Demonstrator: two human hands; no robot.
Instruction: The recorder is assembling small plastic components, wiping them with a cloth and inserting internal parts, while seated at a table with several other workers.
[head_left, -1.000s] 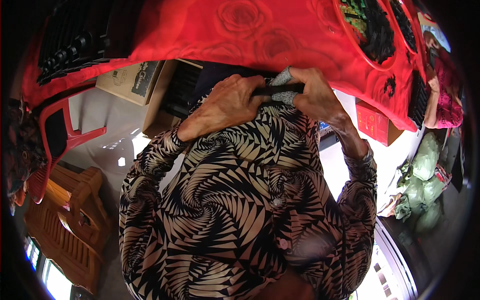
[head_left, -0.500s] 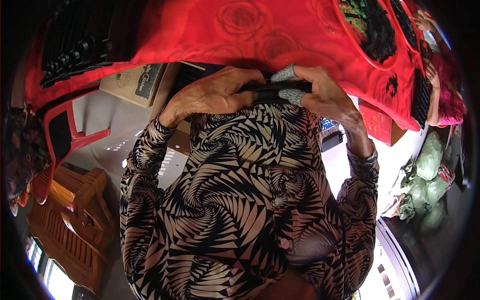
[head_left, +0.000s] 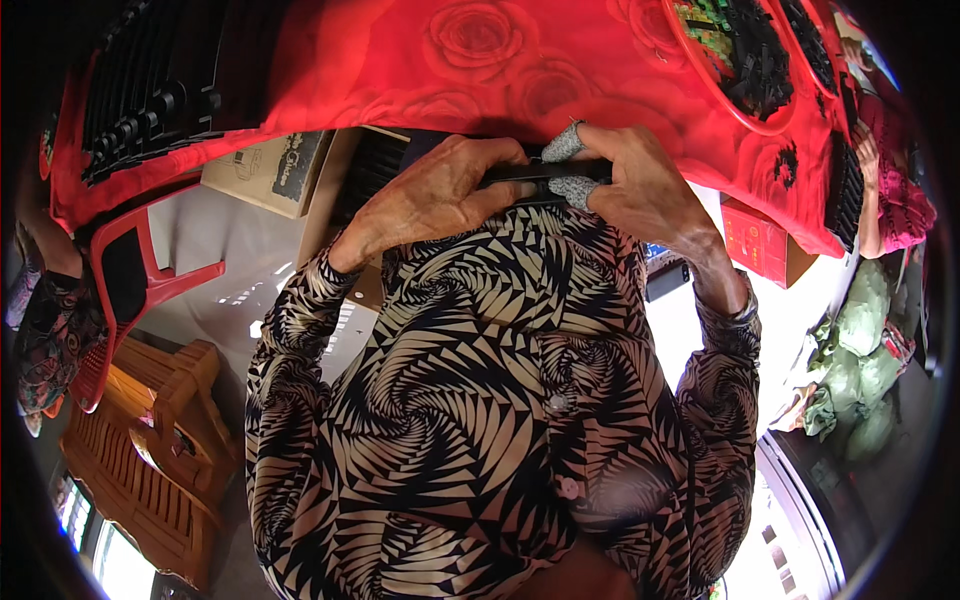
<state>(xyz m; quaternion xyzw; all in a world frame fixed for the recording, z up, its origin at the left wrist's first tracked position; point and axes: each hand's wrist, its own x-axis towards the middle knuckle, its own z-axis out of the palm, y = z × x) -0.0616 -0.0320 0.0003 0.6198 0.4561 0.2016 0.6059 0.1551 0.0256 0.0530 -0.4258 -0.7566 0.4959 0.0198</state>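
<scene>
Just in front of my body, at the near edge of the red tablecloth, a narrow black strip (head_left: 546,172) spans the gap between my two hands. My left hand (head_left: 440,192) is closed on its left part, thumb and fingers pinching it. My right hand (head_left: 645,190) pinches the other end between thumb and forefinger, both wrapped in grey finger covers (head_left: 570,190). How far the strip runs inside my hands is hidden, and its exact kind cannot be made out.
Long black strips (head_left: 150,100) lie stacked on the table's left. At right, a red-rimmed tray (head_left: 682,45) holds small black and green-yellow pieces. Below are a cardboard box (head_left: 262,172) and a red box (head_left: 760,245). A red chair (head_left: 140,250) stands left; other people are at both sides.
The strip has tilted and shifted a little between my hands, which keep their pinch. At the far left, another person's arm has come further into view.
</scene>
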